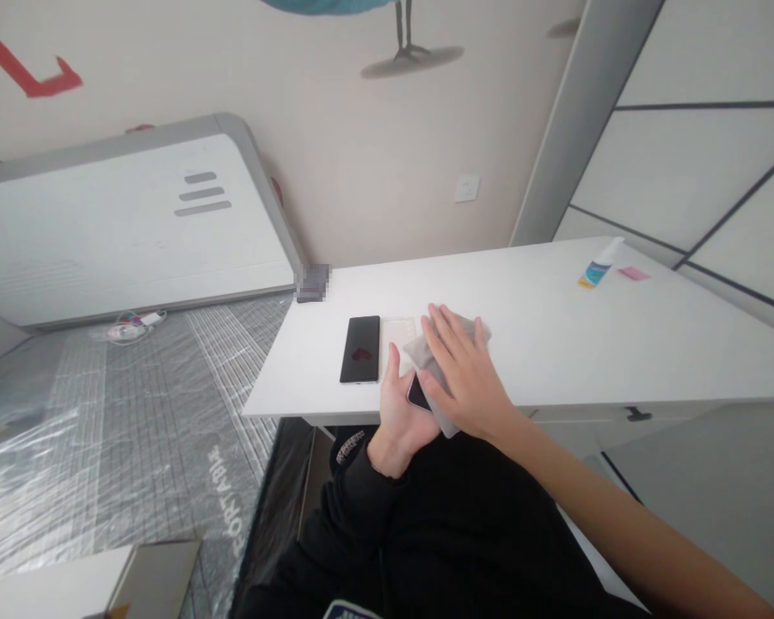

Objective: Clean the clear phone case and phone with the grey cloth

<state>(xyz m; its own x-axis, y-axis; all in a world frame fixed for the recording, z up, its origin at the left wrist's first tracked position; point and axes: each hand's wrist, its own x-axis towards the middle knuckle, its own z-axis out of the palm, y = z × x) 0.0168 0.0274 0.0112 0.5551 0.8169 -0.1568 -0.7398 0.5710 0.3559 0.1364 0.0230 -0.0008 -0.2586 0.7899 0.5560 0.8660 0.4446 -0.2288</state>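
Note:
In my left hand (400, 421) rests a phone (418, 394), screen up, near the table's front edge. Only a dark corner of it shows; the rest lies under a grey cloth (448, 425). My right hand (461, 365) presses the cloth flat against the phone, its fingers stretched over the fabric. To the left, another phone (359, 349) with a dark screen lies on the white table (529, 301). Beside that phone is a clear phone case (396, 331), partly covered by my hands and the cloth.
A spray bottle (598, 265) lies on the table at the back right, next to a pink slip (633, 273). At the back left corner sits a blurred dark object (313, 283). A plastic-covered bed (135, 413) is on the left, and a drawer handle (638, 414) juts out in front.

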